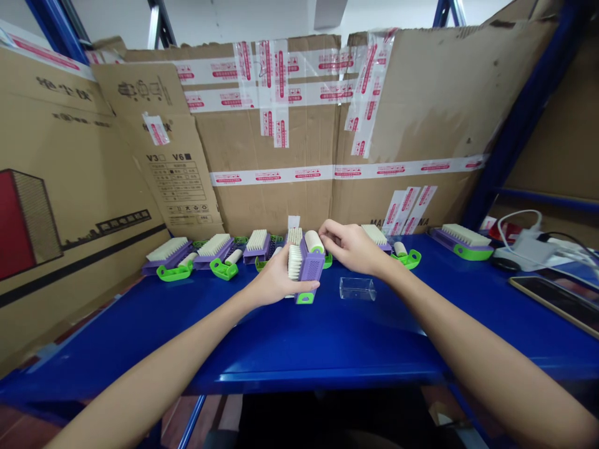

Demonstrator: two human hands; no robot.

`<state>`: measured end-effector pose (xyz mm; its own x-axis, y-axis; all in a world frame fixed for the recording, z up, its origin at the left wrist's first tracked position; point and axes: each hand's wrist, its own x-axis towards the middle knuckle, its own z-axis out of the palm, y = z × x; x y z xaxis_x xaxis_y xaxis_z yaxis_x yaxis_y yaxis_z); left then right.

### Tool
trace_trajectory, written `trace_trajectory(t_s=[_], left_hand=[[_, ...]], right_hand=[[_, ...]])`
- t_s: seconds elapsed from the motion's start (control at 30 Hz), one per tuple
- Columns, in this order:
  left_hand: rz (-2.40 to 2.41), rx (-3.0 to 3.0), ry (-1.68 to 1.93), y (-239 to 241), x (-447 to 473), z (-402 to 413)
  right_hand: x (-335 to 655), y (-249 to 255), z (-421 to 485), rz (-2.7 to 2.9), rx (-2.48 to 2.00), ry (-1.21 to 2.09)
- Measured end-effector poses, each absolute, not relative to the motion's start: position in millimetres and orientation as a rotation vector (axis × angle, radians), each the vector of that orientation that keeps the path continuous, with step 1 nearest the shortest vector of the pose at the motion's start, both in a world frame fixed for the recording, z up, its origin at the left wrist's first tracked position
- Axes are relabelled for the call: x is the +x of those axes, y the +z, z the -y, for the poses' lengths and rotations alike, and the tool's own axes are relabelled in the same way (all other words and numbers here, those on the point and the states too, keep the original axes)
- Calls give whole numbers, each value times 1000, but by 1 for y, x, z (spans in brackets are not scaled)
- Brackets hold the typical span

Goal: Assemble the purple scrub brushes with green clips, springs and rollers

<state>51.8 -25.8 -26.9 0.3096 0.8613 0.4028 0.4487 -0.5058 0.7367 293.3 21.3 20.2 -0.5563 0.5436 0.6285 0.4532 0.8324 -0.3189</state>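
Observation:
Raised above the blue table, a purple brush (311, 267) with cream bristles and a green end is gripped in my left hand (276, 277), its thumb along the lower side. A cream roller (314, 242) sits at the top of this brush. My right hand (349, 246) is just right of the roller, fingers bent and closed together; what they pinch, if anything, is hidden. Below that hand, a clear plastic box (357, 289) lies on the table. Behind the held brush, another brush (294, 236) is partly covered.
Along the back stand several purple brushes (214, 245) and green pieces with cream rollers (225, 269). One brush (461, 241) is farther right, near a white charger with cables (528, 244) and a phone (559, 302). Taped cardboard (276, 206) walls the blue table (299, 355).

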Motion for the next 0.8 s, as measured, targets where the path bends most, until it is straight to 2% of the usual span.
trace_trajectory(t_s=[0.2,0.4,0.8], left_hand=[[-1142,2108,1034,-22,50,29],[-1165,2114,998,-17,49,30],[-1073,2066,1077,-22,48,21]], right_hand=[[297,24,-21,2399,-839,-34],[301,30,-23,2481,-951,-38],[321,40,-30,2807,-1066,429]])
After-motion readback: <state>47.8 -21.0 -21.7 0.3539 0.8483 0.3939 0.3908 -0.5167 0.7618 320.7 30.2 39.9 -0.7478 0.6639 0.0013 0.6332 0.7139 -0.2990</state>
